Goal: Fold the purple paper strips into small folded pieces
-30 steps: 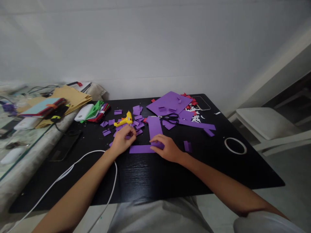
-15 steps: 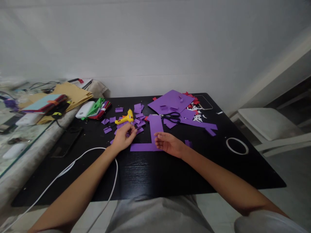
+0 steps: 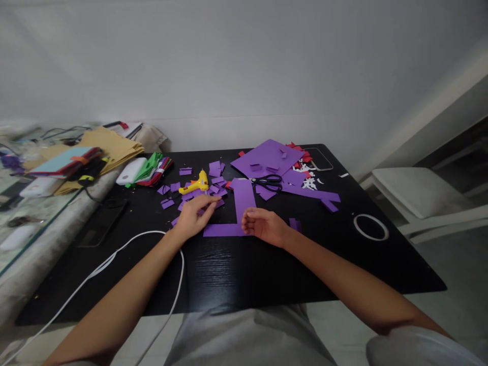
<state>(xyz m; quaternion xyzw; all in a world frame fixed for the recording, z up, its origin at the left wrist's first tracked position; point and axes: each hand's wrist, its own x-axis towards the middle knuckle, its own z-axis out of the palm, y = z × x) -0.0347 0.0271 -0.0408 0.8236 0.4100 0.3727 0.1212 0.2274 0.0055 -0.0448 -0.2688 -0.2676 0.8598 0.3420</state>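
My left hand (image 3: 193,216) is over the table beside a scatter of small purple paper pieces (image 3: 166,204), its fingers stretched out and the thumb apart, with nothing visible in it. A yellow glue gun (image 3: 194,184) lies just beyond it on those pieces. My right hand (image 3: 267,226) hovers over the lower end of an upright purple paper strip (image 3: 244,195), fingers curled in and nothing seen in them. A second purple strip (image 3: 221,230) runs crosswise between my hands. Black-handled scissors (image 3: 269,182) lie at the upright strip's far end.
Behind the scissors is a large purple sheet (image 3: 263,155), with white scraps (image 3: 309,182) and red scraps nearby. A ring (image 3: 370,227) lies on the right of the black table (image 3: 213,279). A white cable (image 3: 143,235) loops at left, and a white chair (image 3: 412,190) stands at right.
My left hand's fingers have straightened from a curled pose. My right hand's fingers have curled in slightly. The papers, glue gun and scissors stay in place.
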